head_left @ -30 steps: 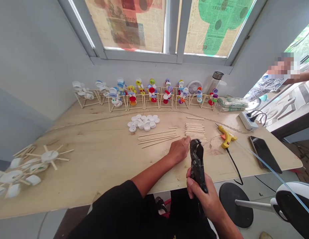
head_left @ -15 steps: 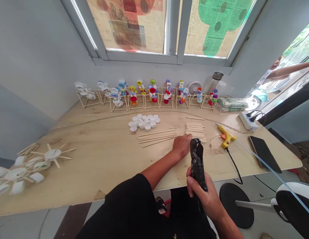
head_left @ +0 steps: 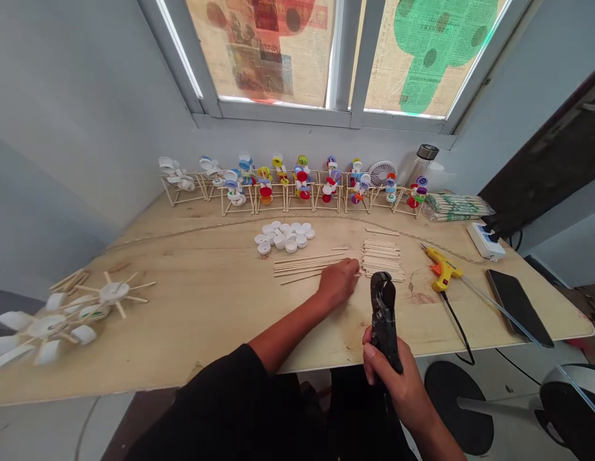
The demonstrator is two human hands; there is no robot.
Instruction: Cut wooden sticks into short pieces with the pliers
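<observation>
My right hand point(head_left: 396, 378) is wrapped round the handles of black cutting pliers point(head_left: 384, 314), whose rounded head points up and away from me above the front of the table. My left hand point(head_left: 340, 282) rests low over the wood, its fingers drawn together at the right ends of the long wooden sticks point(head_left: 304, 264). What lies between those fingertips is too small to make out. Just right of them is a stack of short cut sticks point(head_left: 381, 259). White bottle caps point(head_left: 283, 237) sit in a cluster behind the long sticks.
Stick frames with coloured cap wheels point(head_left: 302, 186) line the wall. A yellow glue gun point(head_left: 444, 269), a phone point(head_left: 518, 307), a power strip point(head_left: 485, 240) and bagged sticks point(head_left: 458, 206) are on the right. Stick-and-cap wheels point(head_left: 48, 326) lie at the left. A fan point(head_left: 382, 174) stands behind.
My left hand has shifted left, away from the short-stick stack. The pliers remain in my right hand, nearly in place. The view has turned slightly, and the person at the right is out of sight.
</observation>
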